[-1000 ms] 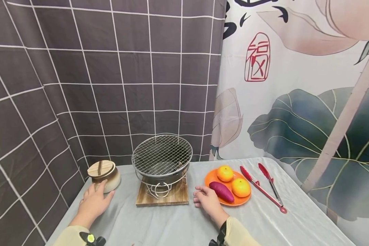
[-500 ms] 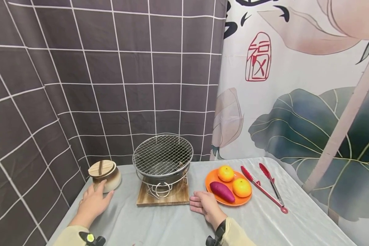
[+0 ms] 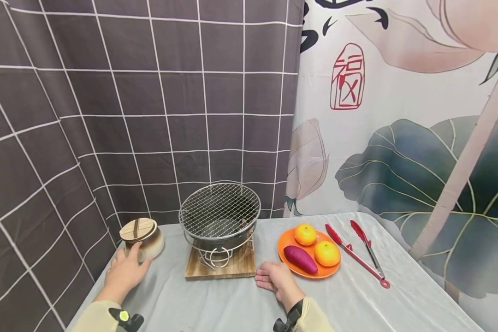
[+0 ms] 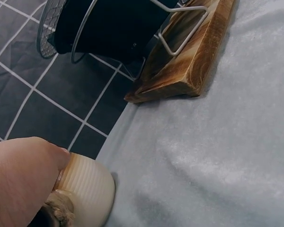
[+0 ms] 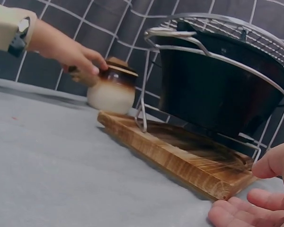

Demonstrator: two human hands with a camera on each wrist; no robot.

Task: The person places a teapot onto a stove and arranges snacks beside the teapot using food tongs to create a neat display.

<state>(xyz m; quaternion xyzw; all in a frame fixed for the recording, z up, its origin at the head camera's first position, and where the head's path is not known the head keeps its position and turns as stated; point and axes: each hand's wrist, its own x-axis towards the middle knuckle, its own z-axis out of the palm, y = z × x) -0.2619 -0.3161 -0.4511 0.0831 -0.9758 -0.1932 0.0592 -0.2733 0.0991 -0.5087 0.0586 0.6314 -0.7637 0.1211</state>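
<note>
At the left of the table stands a small cream-and-brown jar (image 3: pixel 153 246) with a round wooden lid (image 3: pixel 138 229). My left hand (image 3: pixel 124 273) lies against its near side, fingers apart and relaxed. In the right wrist view the jar's rope-wrapped handle (image 5: pixel 80 78) sticks out under that hand. My right hand (image 3: pixel 279 282) rests low beside the near right corner of a wooden board (image 3: pixel 232 268), fingers extended and thumb raised. Whether it touches the board is unclear. A black bowl-shaped grill (image 5: pixel 213 80) with a wire mesh top (image 3: pixel 220 210) stands on that board in a metal frame.
To the right, an orange plate (image 3: pixel 286 240) bears a purple sweet potato (image 3: pixel 300 259) and two mandarins (image 3: pixel 327 253). Red-tipped tongs (image 3: pixel 358 256) lie spread beyond it. A grey cloth (image 3: pixel 216 304) covers the table; hanging curtains (image 3: pixel 182 92) stand behind.
My right hand has shifted slightly left and its loosely bent fingers have straightened, turning toward the board's corner. My left hand stays almost still at the jar.
</note>
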